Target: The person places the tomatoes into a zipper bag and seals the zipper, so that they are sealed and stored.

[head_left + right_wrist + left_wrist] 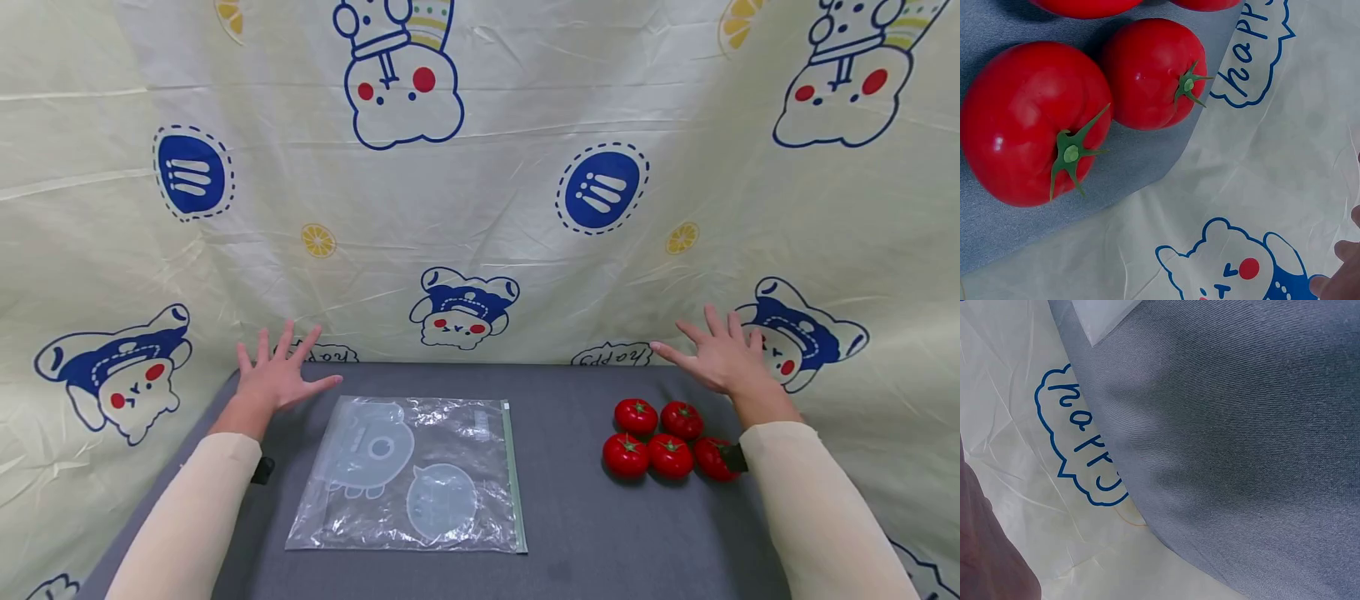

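My left hand [276, 377] is held up with its fingers spread, beyond the upper left corner of a clear zip bag [495, 483]. Part of that hand [991, 550] shows at the lower left of the left wrist view. The bag lies flat, printed with pale cartoon shapes, a green strip along its right edge. My right hand [723, 354] is raised with spread fingers past several red tomatoes [670, 456], holding nothing. In the right wrist view a large tomato [1029, 125] with a green stem lies near a second tomato [1154, 75]; fingertips [1341, 275] show at the lower right.
A grey cloth-covered table [562, 517] bears the bag on the left and the tomatoes on the right. Behind and beside it hangs a pale curtain [510, 208] with cartoon prints. Dark bands [262, 470] sit at my wrists.
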{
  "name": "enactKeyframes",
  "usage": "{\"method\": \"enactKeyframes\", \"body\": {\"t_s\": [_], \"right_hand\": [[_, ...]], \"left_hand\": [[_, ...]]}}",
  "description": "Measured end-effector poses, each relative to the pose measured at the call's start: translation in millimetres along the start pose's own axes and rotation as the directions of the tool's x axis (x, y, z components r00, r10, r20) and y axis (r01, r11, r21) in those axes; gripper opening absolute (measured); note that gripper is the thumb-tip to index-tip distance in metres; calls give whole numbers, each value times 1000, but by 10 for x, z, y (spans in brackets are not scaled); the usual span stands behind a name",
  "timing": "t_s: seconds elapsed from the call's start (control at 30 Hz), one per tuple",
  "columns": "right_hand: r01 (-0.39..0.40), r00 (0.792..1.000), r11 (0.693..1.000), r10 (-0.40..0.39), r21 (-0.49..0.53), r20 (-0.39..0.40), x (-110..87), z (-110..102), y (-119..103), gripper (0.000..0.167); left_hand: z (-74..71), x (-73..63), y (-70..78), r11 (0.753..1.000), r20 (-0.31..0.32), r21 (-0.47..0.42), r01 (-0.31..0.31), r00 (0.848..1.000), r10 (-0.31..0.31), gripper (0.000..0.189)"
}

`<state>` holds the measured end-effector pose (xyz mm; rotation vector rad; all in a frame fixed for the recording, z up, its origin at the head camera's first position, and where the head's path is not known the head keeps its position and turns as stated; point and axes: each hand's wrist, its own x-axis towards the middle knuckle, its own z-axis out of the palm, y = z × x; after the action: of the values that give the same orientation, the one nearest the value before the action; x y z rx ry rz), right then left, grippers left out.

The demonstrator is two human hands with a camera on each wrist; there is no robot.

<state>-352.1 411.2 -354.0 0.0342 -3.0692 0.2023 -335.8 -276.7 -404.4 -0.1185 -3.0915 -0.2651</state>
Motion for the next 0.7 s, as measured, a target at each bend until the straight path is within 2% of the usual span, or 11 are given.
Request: {"method": "enactKeyframes", "body": {"t_s": [0.7], "right_hand": [[33,997,997,-38,-66,-71,-49,60,-52,101]], "left_hand": [[108,-25,33,999,-18,33,-26,999,27,105]]}}
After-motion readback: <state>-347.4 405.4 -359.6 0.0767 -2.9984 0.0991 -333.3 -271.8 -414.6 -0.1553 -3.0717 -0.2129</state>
